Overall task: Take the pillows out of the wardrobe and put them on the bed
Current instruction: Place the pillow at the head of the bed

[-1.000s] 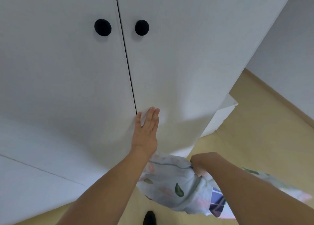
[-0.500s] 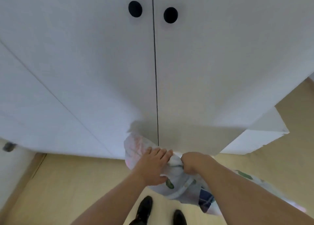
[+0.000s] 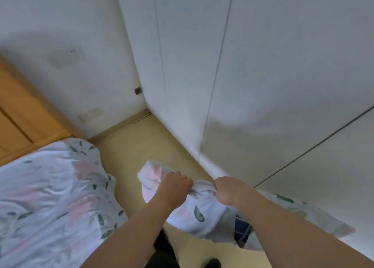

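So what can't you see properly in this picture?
Head view only:
- Pillow: its right end runs behind the right arm; both hands, left hand and right hand, cover its bunched top edge.
- Bed: cut off by the left and bottom edges.
- Wardrobe: doors shut, inside hidden; top cut off.
- Wall sockets: blurred, too small.
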Demonstrator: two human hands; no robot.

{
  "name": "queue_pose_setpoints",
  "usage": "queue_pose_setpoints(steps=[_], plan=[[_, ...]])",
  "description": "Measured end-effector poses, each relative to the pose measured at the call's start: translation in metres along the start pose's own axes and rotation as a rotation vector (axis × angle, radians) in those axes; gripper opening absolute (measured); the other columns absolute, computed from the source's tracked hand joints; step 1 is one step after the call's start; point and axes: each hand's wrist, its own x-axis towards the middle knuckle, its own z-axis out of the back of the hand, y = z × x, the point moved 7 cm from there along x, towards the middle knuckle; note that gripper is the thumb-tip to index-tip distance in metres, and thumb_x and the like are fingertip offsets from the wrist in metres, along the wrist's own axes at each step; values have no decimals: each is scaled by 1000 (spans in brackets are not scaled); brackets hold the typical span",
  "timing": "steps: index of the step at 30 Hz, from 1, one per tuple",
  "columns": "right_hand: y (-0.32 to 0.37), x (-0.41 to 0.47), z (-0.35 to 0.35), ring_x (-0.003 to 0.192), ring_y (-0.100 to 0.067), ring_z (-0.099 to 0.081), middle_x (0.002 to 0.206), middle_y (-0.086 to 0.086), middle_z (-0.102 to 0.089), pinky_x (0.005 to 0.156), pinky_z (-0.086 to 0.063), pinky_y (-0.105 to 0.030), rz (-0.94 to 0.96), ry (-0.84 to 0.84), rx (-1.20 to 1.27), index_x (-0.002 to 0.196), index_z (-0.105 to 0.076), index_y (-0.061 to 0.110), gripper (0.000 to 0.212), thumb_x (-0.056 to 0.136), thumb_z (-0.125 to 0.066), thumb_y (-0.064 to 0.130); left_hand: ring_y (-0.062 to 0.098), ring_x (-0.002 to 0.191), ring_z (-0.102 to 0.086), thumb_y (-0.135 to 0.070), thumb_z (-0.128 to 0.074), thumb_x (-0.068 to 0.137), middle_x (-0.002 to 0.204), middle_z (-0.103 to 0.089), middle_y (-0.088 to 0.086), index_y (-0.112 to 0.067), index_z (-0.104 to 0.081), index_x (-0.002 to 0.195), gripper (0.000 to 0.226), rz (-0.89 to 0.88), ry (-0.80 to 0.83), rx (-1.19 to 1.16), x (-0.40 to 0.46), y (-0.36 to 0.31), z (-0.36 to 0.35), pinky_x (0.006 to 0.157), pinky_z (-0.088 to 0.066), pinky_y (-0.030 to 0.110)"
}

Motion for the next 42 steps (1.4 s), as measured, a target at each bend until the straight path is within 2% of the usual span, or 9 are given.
queue_pose_setpoints(steps=[2, 7, 10, 20, 27, 33, 36, 39, 42], plan=[[49, 23, 17, 78, -22, -53, 76, 1, -46, 68, -40, -30, 80, -28, -56, 96, -52, 13, 16, 95, -41, 24, 26, 92, -58, -6, -44, 84, 96, -65, 3, -18, -55, 94, 19, 119, -6, -114, -26, 51, -8, 78, -45, 35], [174, 76, 51, 98, -26, -58, 111, -7, -59, 73, -37, -29, 265, -57, -161, 113, -51, 13, 23, 94, -41, 21, 23, 90, -59, -6, -43, 79, 93, -64, 2, -24, -47, 83, 19, 404, -68, -315, -93, 174, -25, 72, -43, 31], [234, 101, 73, 96, -29, -59, 107, -9, -60, 70, -36, -28, 349, -104, -185, 102, -52, 16, 14, 89, -46, 16, 23, 91, -60, -7, -45, 79, 94, -65, 1, -20, -56, 91, 21, 510, -145, -344, -124, 232, -22, 75, -47, 33], [378, 148, 144, 73, -20, -60, 81, 4, -63, 61, -48, -31, 608, -303, -163, 95, -54, 23, 21, 81, -58, 38, 30, 83, -62, -5, -49, 71, 83, -68, 6, -15, -65, 95, 30, 779, -465, -297, -227, 357, 9, 63, -44, 32], [466, 205, 155, 85, -25, -63, 95, -1, -66, 61, -41, -29, 748, -270, -348, 104, -56, 23, 24, 85, -53, 36, 29, 71, -61, -2, -50, 66, 72, -66, 5, -13, -62, 78, 20, 959, -485, -274, -269, 423, 9, 57, -40, 29], [544, 251, 169, 97, -27, -62, 110, -5, -64, 80, -51, -34, 880, -118, -366, 112, -53, 24, 28, 88, -50, 39, 26, 74, -64, -1, -55, 65, 74, -68, -1, -16, -64, 77, 21, 1139, -436, -216, -297, 480, 12, 70, -50, 35], [584, 265, 176, 89, -26, -62, 102, -4, -65, 66, -46, -31, 969, -94, -456, 98, -51, 25, 16, 91, -49, 39, 23, 72, -67, -2, -61, 61, 72, -70, -4, -18, -69, 77, 24, 1218, -444, -163, -313, 501, 9, 73, -51, 33], [624, 263, 174, 78, -24, -59, 95, -2, -64, 58, -39, -30, 1085, -86, -533, 92, -52, 23, 13, 91, -50, 36, 17, 93, -66, -12, -52, 75, 94, -73, -10, -25, -71, 97, 32, 1333, -337, -175, -339, 519, -15, 93, -42, 33], [668, 259, 165, 76, -24, -55, 91, -3, -61, 58, -40, -33, 1168, -60, -595, 89, -47, 21, 13, 90, -50, 33, 18, 101, -64, -14, -49, 81, 102, -72, -9, -26, -69, 105, 34, 1418, -265, -214, -370, 541, -38, 95, -40, 33]])
